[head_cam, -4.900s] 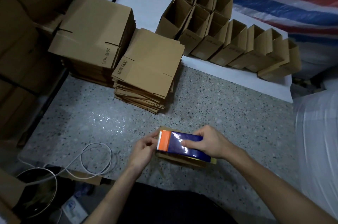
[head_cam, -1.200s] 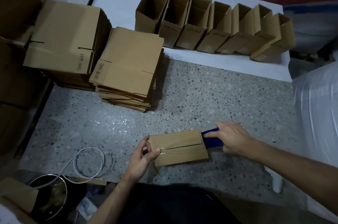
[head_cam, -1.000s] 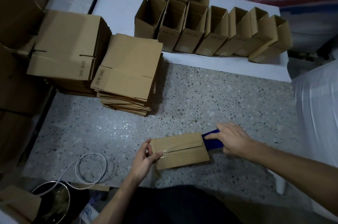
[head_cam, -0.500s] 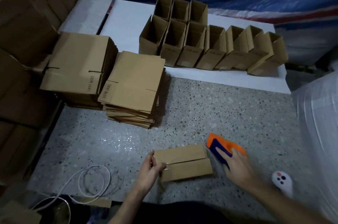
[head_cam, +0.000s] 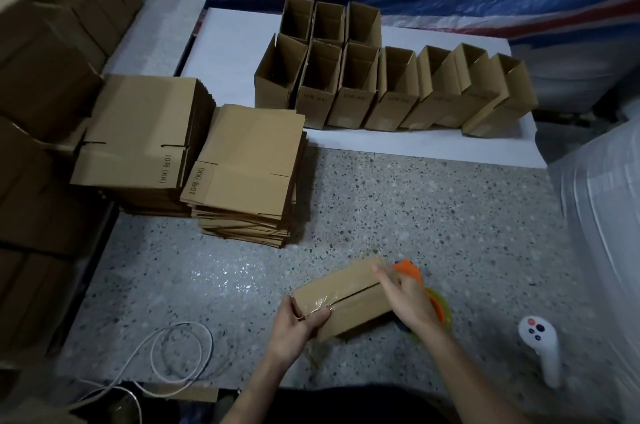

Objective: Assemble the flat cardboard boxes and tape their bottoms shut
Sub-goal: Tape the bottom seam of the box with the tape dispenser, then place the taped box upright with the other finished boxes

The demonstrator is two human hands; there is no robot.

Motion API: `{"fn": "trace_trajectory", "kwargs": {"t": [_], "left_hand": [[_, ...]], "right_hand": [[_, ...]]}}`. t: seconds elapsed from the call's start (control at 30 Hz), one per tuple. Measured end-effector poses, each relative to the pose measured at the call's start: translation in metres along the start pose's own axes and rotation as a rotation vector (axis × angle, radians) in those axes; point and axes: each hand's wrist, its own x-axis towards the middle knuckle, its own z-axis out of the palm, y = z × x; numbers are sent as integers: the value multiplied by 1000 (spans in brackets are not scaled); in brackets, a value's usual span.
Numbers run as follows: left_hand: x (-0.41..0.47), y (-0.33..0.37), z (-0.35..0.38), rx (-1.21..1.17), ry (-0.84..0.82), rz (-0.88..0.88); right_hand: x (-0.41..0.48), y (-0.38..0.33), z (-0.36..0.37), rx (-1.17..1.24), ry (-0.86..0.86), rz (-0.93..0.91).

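Released, the tape dispenser (head_cam: 409,269) lies behind the right hand (head_cam: 407,300), which with the left hand (head_cam: 294,326) now grips the taped box (head_cam: 346,299); finished boxes (head_cam: 356,88) stand ready, flat stacks (head_cam: 249,167) remain.

Controller (head_cam: 540,344) (white) and coiled cable (head_cam: 187,322) lie on speckled table (head_cam: 433,216)
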Motion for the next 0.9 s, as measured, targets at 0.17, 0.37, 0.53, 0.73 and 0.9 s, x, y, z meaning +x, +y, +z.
{"fn": "trace_trajectory", "kwargs": {"t": [0.17, 0.37, 0.53, 0.73, 0.9], "left_hand": [[4, 8, -2, 207, -93, 17], [3, 11, -11, 139, -190, -85], [7, 9, -19, 93, -228, -288], [21, 28, -9, -103, -193, -507], [22, 56, -6, -253, -227, -411]], "right_hand": [[4, -2, 15, -215, -47, -74], [13, 25, 30, 403, 72, -103], [16, 45, 27, 886, 195, 66], [18, 44, 24, 874, 147, 162], [27, 17, 9, 909, 59, 146]]}}
